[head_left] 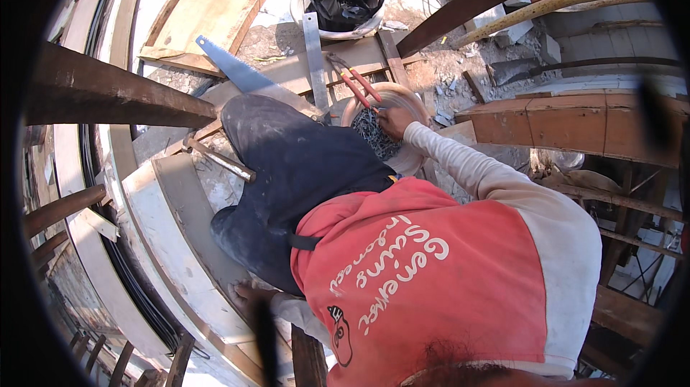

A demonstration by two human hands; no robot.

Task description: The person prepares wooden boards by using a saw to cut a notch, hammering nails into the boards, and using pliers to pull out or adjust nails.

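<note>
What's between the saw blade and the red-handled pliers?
In the head view, a flat metal strip lies between the saw blade and the red-handled pliers.

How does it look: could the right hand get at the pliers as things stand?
Probably yes. The right hand is at the bowl, close to the pliers, whose red handles point toward it; nothing seems to block the way.

A building site, shown by a handsaw (246, 76), hammer (223, 160), tub (411, 104) of nails (372, 133), planks (210, 0) and rubble (444, 87)
</note>
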